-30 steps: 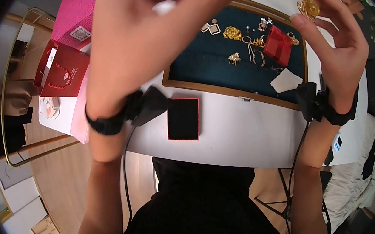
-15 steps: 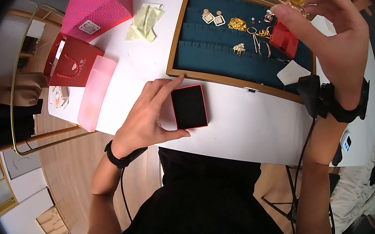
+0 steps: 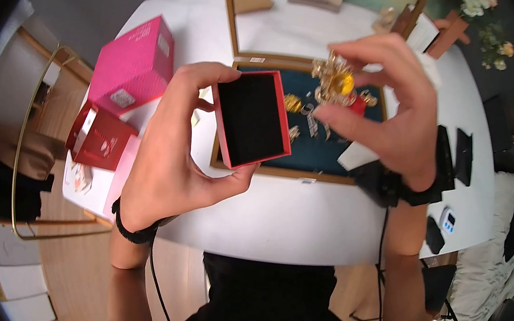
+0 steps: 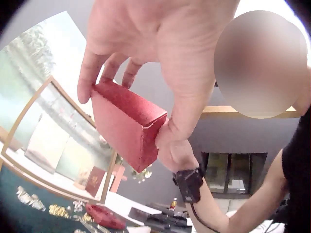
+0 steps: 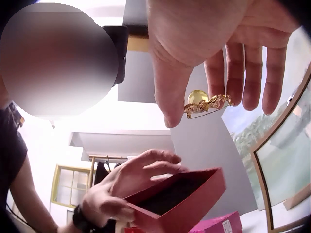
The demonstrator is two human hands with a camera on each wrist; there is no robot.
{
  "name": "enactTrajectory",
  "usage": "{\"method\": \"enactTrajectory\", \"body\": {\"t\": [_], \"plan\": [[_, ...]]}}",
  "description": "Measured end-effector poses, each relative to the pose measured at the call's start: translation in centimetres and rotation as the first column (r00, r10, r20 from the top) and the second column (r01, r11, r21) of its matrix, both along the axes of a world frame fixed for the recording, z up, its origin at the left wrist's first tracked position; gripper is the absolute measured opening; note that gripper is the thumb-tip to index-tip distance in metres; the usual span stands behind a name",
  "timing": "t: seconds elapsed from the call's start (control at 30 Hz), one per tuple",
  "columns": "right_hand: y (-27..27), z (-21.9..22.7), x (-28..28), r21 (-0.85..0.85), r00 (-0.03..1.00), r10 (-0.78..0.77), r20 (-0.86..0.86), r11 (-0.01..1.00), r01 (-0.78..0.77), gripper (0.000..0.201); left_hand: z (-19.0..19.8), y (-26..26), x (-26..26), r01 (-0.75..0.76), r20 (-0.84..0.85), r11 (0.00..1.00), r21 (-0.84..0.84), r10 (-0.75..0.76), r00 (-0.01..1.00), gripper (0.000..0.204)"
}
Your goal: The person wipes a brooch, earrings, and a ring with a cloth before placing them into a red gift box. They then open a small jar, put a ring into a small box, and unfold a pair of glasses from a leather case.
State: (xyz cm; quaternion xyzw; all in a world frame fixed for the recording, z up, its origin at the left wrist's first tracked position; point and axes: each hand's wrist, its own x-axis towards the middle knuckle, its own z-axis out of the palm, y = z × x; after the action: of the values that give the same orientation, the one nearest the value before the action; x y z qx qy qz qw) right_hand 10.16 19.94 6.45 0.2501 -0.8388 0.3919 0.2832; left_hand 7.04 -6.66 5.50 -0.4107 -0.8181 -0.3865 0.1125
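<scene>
My left hand (image 3: 173,144) grips a small red box (image 3: 253,119) with a black lining by opposite edges, raised above the table and tilted; nothing lies in it. Its red outer side faces the left wrist view (image 4: 124,127). To the right, my right hand (image 3: 396,106) pinches a gold ornament (image 3: 334,80) with a round yellow stone between thumb and fingers. The right wrist view shows the ornament (image 5: 206,104) edge-on, above the tilted box (image 5: 184,206). The two hands are apart.
Behind the hands lies a teal-lined jewelry case (image 3: 256,169), its framed lid raised, with gold pieces and a red object inside. A pink box (image 3: 133,64) and a red bag (image 3: 99,139) stand at the left. A small white device (image 3: 447,220) sits at the right.
My left hand has come down to the small red box and lifted it off the table. My right hand has moved left and lower in view with the ornament.
</scene>
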Motion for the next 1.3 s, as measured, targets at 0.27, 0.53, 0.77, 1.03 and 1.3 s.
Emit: {"method": "enactTrajectory", "body": {"t": [0.27,0.53,0.77,1.03,1.3], "plan": [[1.6,2.1,1.5,0.064,0.987,-0.068,-0.146,0.995,0.079,0.058,2.5,6.5,-2.0,0.219,-0.199,0.948,0.229,-0.175,0.964,0.085],[0.4,1.5,1.4,0.228,0.944,-0.19,-0.269,0.94,0.255,0.06,2.2,6.8,-3.0,0.316,-0.235,0.916,0.245,-0.26,0.936,0.077],[0.1,0.5,0.5,0.186,0.936,-0.187,-0.297,0.951,0.249,0.061,1.2,7.4,-3.3,0.431,-0.158,0.797,0.423,-0.403,0.901,0.091],[-0.4,0.3,0.5,0.161,0.897,-0.283,-0.339,0.922,0.352,0.067,0.0,8.8,-2.7,0.203,0.287,0.645,0.737,-0.57,0.77,0.083],[-0.7,0.0,0.9,0.187,0.843,-0.324,-0.428,0.881,0.434,0.061,-0.7,9.9,-2.3,0.162,0.328,0.549,0.82,-0.683,0.652,0.061]]}}
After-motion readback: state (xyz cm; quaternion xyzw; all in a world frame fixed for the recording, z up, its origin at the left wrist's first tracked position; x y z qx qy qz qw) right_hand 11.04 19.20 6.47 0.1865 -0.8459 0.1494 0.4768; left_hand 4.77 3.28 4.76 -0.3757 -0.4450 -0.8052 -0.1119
